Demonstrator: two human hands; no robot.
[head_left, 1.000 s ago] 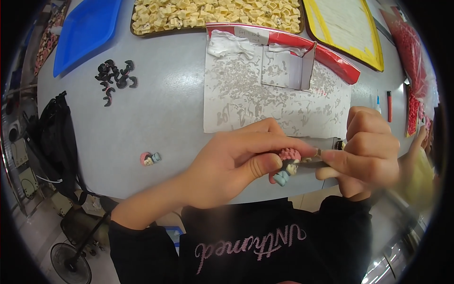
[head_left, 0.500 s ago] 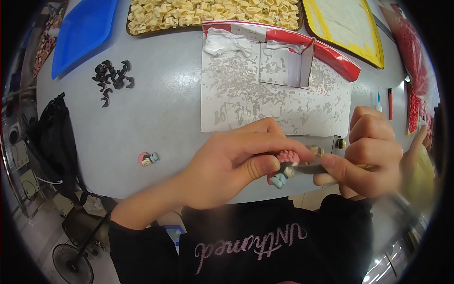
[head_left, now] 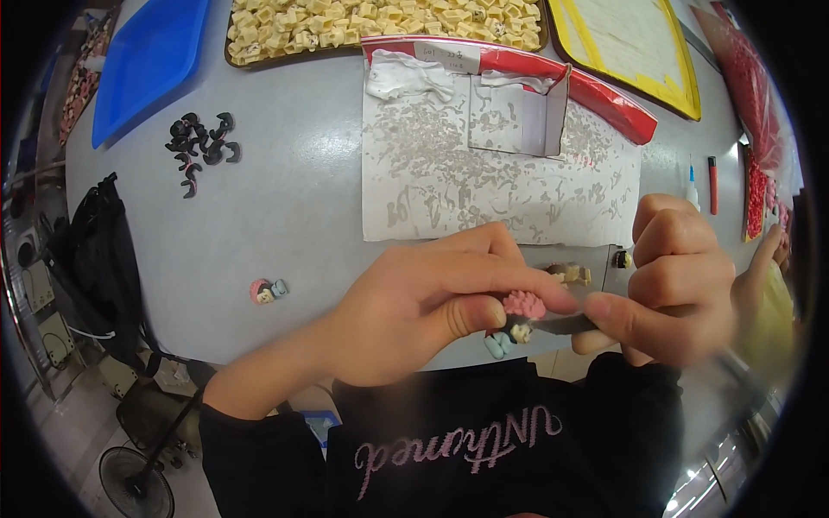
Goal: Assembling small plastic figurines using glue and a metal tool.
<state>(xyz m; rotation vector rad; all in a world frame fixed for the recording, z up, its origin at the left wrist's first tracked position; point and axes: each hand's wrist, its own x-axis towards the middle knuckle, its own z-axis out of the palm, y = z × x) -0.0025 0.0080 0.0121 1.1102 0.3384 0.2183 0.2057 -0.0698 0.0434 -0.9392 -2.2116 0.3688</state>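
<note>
Between the thumb and index finger of my left hand (head_left: pixel 406 302) is a small figurine (head_left: pixel 523 305) with a bumpy pink top, a cream part and pale blue parts below. My right hand (head_left: pixel 678 298) is closed around a thin, flat, dark grey blade-like tool (head_left: pixel 563 325). Its tip meets the figurine near the cream part; whether it presses in I cannot tell. Just beyond my fingers lie small cream and brown pieces (head_left: pixel 570 274), partly hidden. A similar pink and blue figurine (head_left: pixel 266 291) rests on the table, left of my left forearm.
Several black curved pieces (head_left: pixel 194 142) lie at the left, near a blue tray (head_left: pixel 151 73). Ahead are a cardboard sheet (head_left: pixel 414 203) smeared grey, a tray of cream pieces (head_left: pixel 389 22) and a yellow-edged tray (head_left: pixel 682 86). Another person's hand (head_left: pixel 762 257) shows at far right.
The figurine has tilted and shifted slightly down and left in my left fingers. The tool's tip stays against it, its blade showing more plainly. The small pieces beyond are less covered.
</note>
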